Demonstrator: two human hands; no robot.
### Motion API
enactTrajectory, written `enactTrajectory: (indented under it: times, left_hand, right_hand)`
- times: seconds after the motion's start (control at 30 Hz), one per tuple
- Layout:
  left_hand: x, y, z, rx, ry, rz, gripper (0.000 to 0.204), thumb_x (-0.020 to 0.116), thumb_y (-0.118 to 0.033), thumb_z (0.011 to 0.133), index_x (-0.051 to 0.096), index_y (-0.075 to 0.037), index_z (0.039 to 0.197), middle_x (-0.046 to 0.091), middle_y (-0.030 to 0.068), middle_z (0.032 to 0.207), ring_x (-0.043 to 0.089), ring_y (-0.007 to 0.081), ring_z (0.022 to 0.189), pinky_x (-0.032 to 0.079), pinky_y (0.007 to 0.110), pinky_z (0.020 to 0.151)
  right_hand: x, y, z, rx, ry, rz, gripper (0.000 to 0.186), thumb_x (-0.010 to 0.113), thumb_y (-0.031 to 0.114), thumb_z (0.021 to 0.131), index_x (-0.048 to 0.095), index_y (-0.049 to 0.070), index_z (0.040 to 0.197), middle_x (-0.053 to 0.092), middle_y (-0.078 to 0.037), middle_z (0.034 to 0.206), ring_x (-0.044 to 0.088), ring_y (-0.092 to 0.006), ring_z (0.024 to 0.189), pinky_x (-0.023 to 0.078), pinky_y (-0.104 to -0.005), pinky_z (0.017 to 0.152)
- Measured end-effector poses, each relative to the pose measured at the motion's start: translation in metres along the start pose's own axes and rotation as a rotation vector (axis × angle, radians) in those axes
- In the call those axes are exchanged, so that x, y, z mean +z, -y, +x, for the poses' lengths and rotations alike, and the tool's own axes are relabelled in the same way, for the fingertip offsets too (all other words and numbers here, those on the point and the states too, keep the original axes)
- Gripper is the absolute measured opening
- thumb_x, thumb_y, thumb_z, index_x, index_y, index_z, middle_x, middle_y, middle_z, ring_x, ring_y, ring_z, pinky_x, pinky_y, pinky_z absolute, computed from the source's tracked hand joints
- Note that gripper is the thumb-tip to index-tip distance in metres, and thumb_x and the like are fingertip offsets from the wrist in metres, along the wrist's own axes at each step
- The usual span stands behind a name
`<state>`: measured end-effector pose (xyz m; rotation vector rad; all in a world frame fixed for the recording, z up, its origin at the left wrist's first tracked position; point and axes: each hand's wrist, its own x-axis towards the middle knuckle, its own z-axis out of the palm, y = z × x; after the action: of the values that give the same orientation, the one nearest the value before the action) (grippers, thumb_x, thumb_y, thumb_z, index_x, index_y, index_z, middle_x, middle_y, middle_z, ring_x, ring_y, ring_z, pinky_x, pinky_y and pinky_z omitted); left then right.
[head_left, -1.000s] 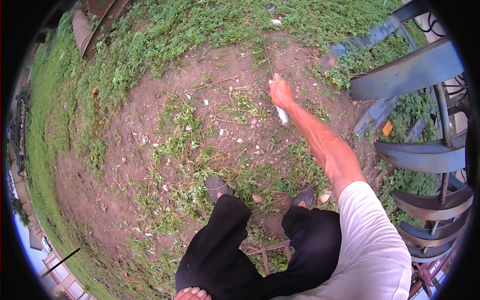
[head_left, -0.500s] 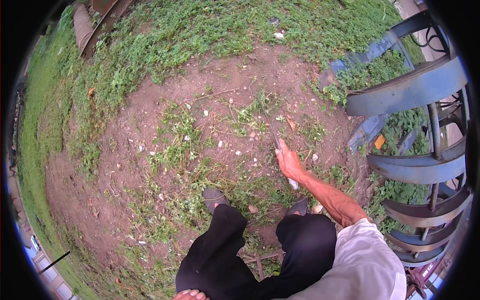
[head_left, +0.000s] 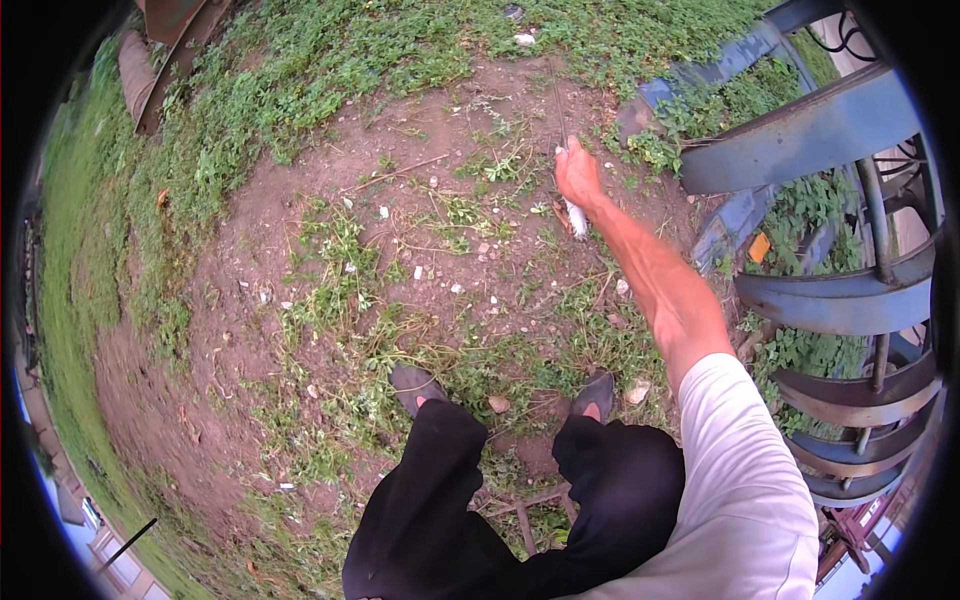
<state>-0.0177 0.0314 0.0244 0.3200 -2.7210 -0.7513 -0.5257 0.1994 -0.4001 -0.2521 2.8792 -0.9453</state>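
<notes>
My right hand is closed around a long thin metal tool, whose tip reaches forward to the edge of the weeds. A frayed white end of it sticks out below my fist, above bare soil strewn with pulled green plants and small stones. My two shoes rest on the loose cuttings, below my black trousers. My left hand cannot be made out.
Blue curved steel blades of a machine stand close on my right, weeds growing among them, with an orange piece there. A rusty metal piece and roll lie at upper left. A small rusty frame is between my legs.
Over the last second my right hand came back toward my feet with the tool, then swung forward and up again. My left hand has dropped out of view at the lower edge.
</notes>
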Motion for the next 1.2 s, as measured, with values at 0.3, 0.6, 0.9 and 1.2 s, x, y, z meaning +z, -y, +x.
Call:
enactTrajectory:
  times: [0.3,0.6,0.9,1.2]
  left_hand:
    - [0.000,-0.008,-0.003,-0.050,0.009,0.017,0.013,0.069,-0.002,0.078,0.069,0.008,0.087,0.070,0.0212,0.085,0.068,0.0363,0.080,0.058,0.047,0.080]
    - [-0.001,-0.009,-0.030,0.013,-0.026,0.006,0.014,0.067,-0.003,0.078,0.068,0.009,0.083,0.069,0.0218,0.082,0.067,0.0351,0.078,0.057,0.044,0.079]
    - [0.010,-0.013,-0.037,0.157,-0.057,0.039,0.013,0.065,-0.003,0.078,0.066,0.011,0.079,0.066,0.0220,0.074,0.066,0.0350,0.069,0.057,0.044,0.072]
    - [0.022,-0.024,-0.032,0.302,-0.119,0.073,0.011,0.065,0.000,0.077,0.065,0.011,0.075,0.064,0.0201,0.065,0.063,0.0335,0.061,0.056,0.043,0.064]
  right_hand:
    - [-0.030,-0.021,-0.177,0.095,0.255,0.107,0.049,0.051,0.023,0.101,0.042,0.000,0.143,0.064,-0.030,0.075,0.066,-0.0480,0.072,0.049,-0.0545,0.066]
    - [-0.061,-0.041,-0.379,0.282,0.471,0.161,0.054,0.051,0.024,0.103,0.036,0.003,0.150,0.067,-0.027,0.089,0.070,-0.0394,0.081,0.052,-0.0446,0.072]
    - [-0.080,-0.067,-0.243,0.046,0.302,0.296,0.047,0.050,0.025,0.104,0.044,0.003,0.145,0.064,-0.018,0.077,0.067,-0.0274,0.068,0.053,-0.0433,0.066]
    - [-0.082,-0.109,-0.142,0.072,0.291,0.385,0.046,0.050,0.033,0.104,0.051,0.004,0.139,0.053,-0.003,0.068,0.053,-0.0136,0.054,0.047,-0.0339,0.051]
